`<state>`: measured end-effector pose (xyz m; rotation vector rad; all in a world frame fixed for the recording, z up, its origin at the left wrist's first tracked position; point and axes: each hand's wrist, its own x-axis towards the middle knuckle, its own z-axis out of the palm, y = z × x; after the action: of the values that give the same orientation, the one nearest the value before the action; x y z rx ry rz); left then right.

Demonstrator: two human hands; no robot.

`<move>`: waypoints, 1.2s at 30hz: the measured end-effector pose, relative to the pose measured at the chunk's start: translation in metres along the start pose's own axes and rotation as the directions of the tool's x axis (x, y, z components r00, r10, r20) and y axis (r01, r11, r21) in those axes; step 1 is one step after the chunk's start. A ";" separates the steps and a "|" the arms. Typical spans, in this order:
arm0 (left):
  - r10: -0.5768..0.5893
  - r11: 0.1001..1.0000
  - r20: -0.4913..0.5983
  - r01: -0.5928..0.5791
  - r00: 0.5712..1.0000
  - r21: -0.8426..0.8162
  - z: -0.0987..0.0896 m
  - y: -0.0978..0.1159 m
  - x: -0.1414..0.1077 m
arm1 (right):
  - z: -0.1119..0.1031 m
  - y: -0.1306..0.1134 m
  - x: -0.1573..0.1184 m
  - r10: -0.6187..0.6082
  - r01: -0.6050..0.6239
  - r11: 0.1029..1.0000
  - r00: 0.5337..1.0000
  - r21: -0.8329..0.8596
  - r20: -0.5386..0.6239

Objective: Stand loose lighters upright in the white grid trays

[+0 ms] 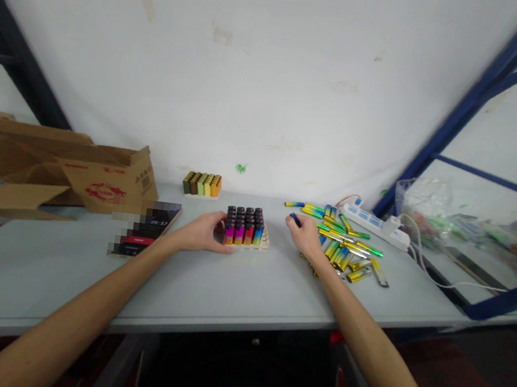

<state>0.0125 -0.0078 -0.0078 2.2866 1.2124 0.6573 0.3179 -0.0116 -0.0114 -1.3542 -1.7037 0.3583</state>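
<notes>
Forearms [83,316] over a grey table [245,302], with lighters [248,233] ranked in a white tray [265,242]

Left hand [204,231], partly open, curled thumb and fingers about the tray's left end; black-topped lighters stood upright there, near the table's middle. Right hand [304,232], apart from the tray, had its fingers closed on a dark-ended piece [295,219], probably a lighter, its body mostly hidden. Sound handling seemed to call for a low, steady left hold and for keeping the piece upright toward the bare right end, lest neighbouring lighters tip. Loose lighters [343,248] sprawled beside the right hand and partly behind its wrist, likely to snag it. Beyond lay a power strip [377,225] with its cable [436,281]; leftward, a phone [153,223] and a cardboard box [108,186]; by the wall [270,94], a block of yellow-green lighters [202,185].
</notes>
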 end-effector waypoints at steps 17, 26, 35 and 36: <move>0.005 1.000 0.104 -0.003 0.995 -0.021 -0.004 -0.005 0.000 | 0.012 0.013 0.000 -0.218 0.127 0.924 0.950 0.362 0.223; 0.009 0.999 0.067 -0.006 0.998 -0.047 -0.005 -0.005 0.000 | 0.029 0.003 -0.005 -0.146 0.016 0.906 0.950 0.423 0.275; 0.004 0.999 0.066 -0.001 0.998 -0.041 -0.004 -0.004 0.001 | 0.035 0.002 0.001 -0.184 0.145 0.980 0.926 0.139 0.330; 0.003 0.999 0.065 0.000 0.998 -0.039 -0.004 -0.004 0.000 | 0.032 0.002 0.002 -0.210 0.174 0.976 0.914 0.131 0.347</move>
<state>0.0083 -0.0050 -0.0072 2.2594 1.1578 0.5968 0.2944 -0.0001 -0.0295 -1.0825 -2.0731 0.5964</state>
